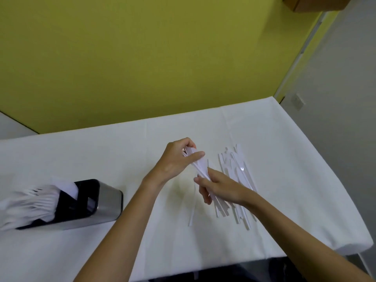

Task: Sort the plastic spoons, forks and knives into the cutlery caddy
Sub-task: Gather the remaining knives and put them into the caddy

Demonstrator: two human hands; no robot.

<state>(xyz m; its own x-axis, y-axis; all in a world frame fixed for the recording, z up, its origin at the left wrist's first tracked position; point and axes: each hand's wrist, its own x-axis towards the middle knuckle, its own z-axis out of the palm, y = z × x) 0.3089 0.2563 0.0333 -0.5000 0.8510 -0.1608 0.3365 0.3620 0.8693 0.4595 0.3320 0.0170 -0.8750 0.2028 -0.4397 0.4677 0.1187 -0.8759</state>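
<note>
A bundle of white plastic cutlery [200, 166] is held above the table between both hands. My left hand [178, 159] pinches its far end, fingers curled round it. My right hand [218, 185] grips the near part of the same bundle. Just to the right, a pile of white plastic cutlery [237, 180] lies on the white tablecloth [142, 143], handles pointing toward me. The steel cutlery caddy [107, 202] with a black insert stands at the left. White forks [30, 202] and other pieces stick out of it, blurred.
A yellow-green wall rises behind the table. The table's right edge [335, 180] and near edge [223, 265] drop off close to the pile. One loose white piece [192, 212] lies alone, left of the pile.
</note>
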